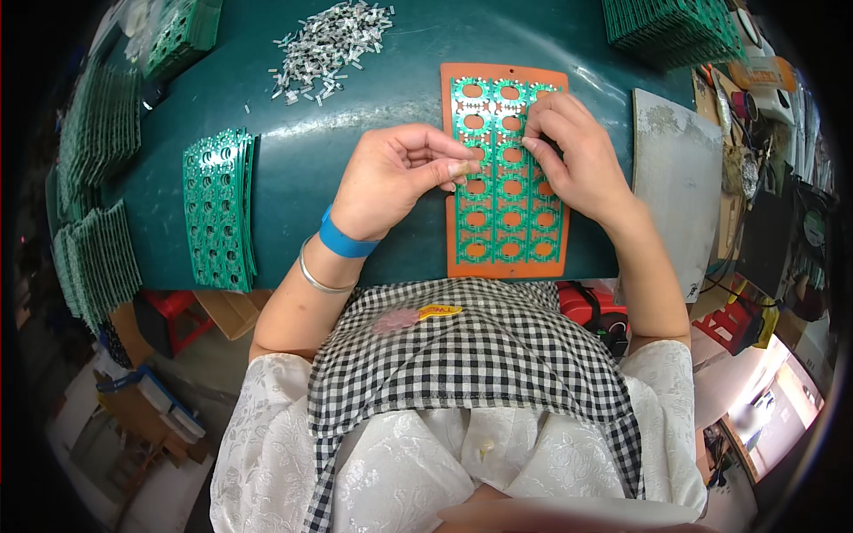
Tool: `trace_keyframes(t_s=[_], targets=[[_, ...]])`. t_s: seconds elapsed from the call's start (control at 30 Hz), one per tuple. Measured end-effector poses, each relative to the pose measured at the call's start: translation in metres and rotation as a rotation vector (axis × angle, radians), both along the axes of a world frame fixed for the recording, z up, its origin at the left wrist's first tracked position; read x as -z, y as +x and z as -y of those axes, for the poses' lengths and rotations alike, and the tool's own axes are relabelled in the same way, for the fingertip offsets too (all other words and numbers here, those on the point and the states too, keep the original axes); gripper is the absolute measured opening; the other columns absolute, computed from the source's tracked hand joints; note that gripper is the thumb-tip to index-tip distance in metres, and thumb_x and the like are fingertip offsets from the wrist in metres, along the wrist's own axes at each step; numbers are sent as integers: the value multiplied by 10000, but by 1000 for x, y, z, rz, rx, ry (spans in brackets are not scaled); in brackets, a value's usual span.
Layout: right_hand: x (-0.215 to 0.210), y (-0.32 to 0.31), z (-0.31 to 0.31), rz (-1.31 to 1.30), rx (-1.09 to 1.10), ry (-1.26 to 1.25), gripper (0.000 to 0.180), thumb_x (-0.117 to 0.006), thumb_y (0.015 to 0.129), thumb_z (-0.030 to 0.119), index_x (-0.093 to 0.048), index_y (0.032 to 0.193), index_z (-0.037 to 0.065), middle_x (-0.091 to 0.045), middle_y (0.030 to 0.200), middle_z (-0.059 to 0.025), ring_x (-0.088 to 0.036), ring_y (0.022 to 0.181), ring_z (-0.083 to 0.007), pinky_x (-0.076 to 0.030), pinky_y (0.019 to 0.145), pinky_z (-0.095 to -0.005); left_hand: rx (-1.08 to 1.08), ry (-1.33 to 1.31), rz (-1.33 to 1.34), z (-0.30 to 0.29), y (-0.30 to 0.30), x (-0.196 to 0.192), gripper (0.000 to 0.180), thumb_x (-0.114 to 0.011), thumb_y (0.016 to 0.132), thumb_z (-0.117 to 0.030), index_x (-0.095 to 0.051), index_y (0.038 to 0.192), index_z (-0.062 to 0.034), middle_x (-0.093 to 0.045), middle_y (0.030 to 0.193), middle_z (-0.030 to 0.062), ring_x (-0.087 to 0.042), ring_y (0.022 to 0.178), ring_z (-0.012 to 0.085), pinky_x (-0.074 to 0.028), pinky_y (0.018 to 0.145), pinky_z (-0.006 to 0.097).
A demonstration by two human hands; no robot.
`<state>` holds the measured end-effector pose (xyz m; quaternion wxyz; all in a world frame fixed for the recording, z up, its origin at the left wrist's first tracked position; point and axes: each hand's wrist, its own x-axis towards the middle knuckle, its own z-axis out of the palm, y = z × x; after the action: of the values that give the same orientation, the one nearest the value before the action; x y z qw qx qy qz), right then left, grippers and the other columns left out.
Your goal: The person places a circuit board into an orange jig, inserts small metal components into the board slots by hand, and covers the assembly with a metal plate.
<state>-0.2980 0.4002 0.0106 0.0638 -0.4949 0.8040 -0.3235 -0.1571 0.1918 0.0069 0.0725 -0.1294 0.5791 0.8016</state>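
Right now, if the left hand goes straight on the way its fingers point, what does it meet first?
The left hand points to the person's right, so it would probably first meet the right hand above the green circuit panel. Depth is unclear.

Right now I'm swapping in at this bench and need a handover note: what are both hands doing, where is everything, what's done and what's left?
Left hand: fingers pinched on something small; I cannot tell what.
Right hand: fingertips pressing on the green perforated circuit panel, which lies on the orange rectangular backing board.
Loose pile of small silver metal pieces sits at the table's far edge; stack of green panels lies left.
How many sites are filled or left is too small to tell.
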Motion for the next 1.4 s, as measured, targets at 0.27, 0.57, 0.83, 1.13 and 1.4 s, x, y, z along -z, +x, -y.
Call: trace_keyframes(t_s=[0.27,0.57,0.83,1.13,1.4], targets=[[1,1,2,1,3,-22,94,-663,836,48,-611,908,17,-574,915,-105,-583,915,-321,-495,768,-418,-40,60,-27,-1,-1,1,130,-659,917,-1,-660,1038,46,-718,987,159,-671,794,153,-576,770,289],[0,-2,2,-14,-37,4,101,-664,834,45,-604,910,17,-567,907,-102,-578,929,-309,-494,769,-414,-39,81,-33,0,0,1,125,-650,919,9,-655,1039,45,-715,976,152,-678,793,156,-584,797,305],[5,1,5,-121,-20,-16,127,-686,813,43,-615,917,28,-595,945,-91,-601,940,-297,-515,758,-400,-54,-44,-100,-2,-1,3,119,-666,915,-8,-676,1017,52,-722,1000,115,-687,872,144,-575,759,257],[6,6,7,-204,-8,13,145,-690,807,48,-604,920,24,-596,965,-98,-606,948,-297,-530,750,-402,-75,61,-21,-1,0,-3,105,-685,906,-16,-677,999,32,-714,908,106,-676,767,136,-570,711,252],[10,8,7,-210,41,11,143,-690,816,54,-587,911,27,-589,966,-101,-602,941,-300,-522,761,-404,-50,76,-12,-4,1,-2,117,-679,912,-20,-667,1014,34,-722,922,127,-689,777,146,-576,710,253]])
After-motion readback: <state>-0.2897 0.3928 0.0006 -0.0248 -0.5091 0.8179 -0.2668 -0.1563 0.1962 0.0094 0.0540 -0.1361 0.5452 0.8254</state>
